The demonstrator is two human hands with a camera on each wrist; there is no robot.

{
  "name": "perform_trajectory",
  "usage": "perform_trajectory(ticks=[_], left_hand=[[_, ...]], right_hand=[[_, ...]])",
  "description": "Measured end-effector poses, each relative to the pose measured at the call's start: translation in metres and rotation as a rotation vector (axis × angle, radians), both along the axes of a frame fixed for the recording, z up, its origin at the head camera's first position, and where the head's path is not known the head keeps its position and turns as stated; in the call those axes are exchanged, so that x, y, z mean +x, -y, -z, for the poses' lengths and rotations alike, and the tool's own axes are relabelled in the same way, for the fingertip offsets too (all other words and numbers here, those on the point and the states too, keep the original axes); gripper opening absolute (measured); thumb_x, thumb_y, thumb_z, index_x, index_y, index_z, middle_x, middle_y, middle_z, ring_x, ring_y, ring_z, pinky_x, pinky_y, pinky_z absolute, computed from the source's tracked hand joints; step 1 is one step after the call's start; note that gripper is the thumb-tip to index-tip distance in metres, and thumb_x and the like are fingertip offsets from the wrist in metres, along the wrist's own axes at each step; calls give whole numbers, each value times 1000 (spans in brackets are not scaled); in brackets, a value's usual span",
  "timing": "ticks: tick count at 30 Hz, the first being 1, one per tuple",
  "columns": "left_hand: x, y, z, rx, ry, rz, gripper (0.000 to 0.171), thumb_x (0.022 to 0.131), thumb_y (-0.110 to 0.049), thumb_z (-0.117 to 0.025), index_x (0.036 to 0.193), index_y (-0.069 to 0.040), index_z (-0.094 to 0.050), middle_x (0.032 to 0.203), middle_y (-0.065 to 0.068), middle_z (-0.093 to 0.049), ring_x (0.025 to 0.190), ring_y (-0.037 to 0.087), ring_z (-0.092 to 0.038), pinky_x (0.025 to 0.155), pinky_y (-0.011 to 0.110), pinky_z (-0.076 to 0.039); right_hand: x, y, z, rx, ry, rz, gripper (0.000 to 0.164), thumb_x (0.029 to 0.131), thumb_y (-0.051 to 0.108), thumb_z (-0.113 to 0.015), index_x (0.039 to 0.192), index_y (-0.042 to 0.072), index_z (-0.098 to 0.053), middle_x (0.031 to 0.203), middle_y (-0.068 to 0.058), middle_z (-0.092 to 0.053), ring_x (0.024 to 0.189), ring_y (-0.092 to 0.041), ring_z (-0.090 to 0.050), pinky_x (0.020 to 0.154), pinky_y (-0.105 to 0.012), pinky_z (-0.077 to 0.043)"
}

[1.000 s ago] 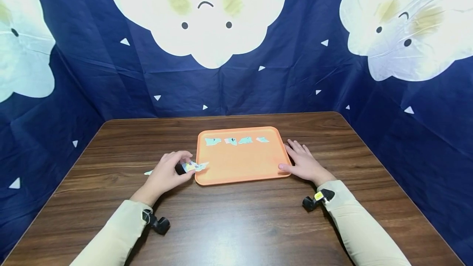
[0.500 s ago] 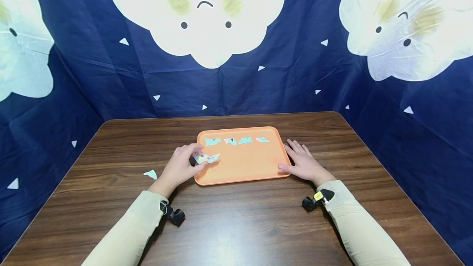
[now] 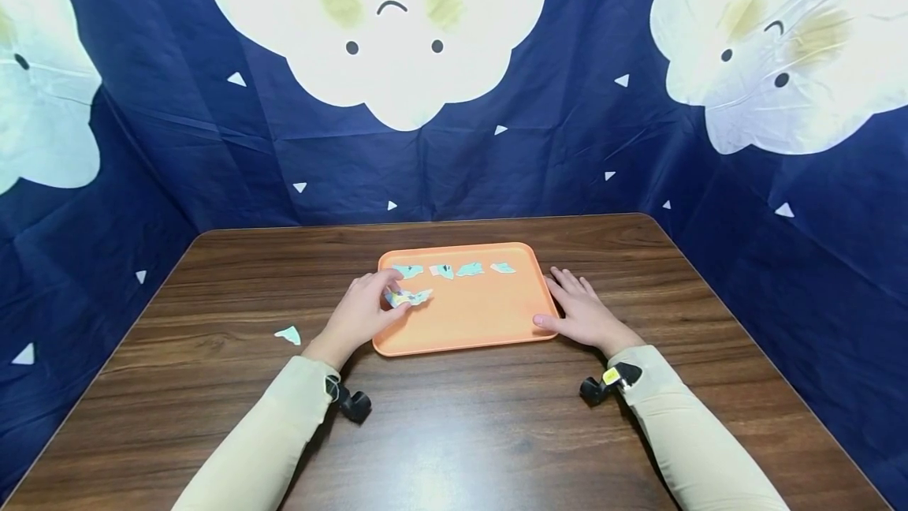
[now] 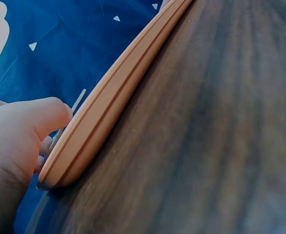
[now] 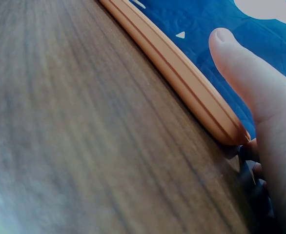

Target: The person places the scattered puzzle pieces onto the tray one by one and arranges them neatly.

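My left hand pinches a jagged piece of printed paper, pale blue with yellow and purple, over the left part of an orange tray. Only a thin edge of that paper shows past the thumb in the left wrist view. Along the tray's far side lies a row of several torn paper pieces, mostly mint green, the leftmost partly behind my left fingers. My right hand rests at the tray's right edge with fingers spread and straight, its thumb over the rim.
Another small mint paper piece lies on the brown wooden table, left of the tray. Dark blue fabric with white clouds surrounds the table behind and on both sides. Each sleeve bears a black wrist camera.
My left hand has moved right and away from me, carrying the printed paper piece from the tray's left edge to above its surface. The small mint piece on the table is now uncovered. My right hand stays put.
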State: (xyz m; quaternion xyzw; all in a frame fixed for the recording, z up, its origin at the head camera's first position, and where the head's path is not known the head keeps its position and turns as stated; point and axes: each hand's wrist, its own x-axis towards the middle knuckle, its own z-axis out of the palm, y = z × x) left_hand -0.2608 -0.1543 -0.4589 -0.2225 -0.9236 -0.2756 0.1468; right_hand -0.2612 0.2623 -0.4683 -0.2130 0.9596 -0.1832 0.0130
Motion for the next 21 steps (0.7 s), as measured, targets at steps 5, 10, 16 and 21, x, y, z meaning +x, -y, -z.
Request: perform_trajectory(ticks=[5,10,16,21], left_hand=[[-4,-3,0,5,-4,9,44,85,-25,-80,120,-5,-63,92,1,-65,82,22,-59,98,53,-41],[-5,-5,0,6,21,-14,45,84,-26,-81,121,-6,-63,94,3,-66,87,25,-60,91,49,-46],[-7,-6,-1,-3,36,-12,44,84,-24,-81,120,-7,-63,96,5,-68,91,26,-61,95,50,-44],[-10,-7,0,-24,21,-14,43,84,-24,-81,119,-6,-63,94,5,-69,90,26,-62,97,50,-44]], right_hand=[[0,0,0,2,-1,-1,95,92,64,-57,157,1,-31,165,-23,-20,153,-40,-13,121,-58,-5],[1,0,-1,-1,-4,-3,95,92,64,-58,157,0,-31,164,-24,-19,153,-41,-13,121,-59,-5],[1,0,-1,-5,-3,-8,94,92,63,-58,157,1,-31,164,-24,-19,153,-41,-13,121,-59,-5],[0,0,-1,-6,-2,-7,95,92,63,-58,157,0,-31,165,-24,-19,153,-41,-13,121,-59,-5]])
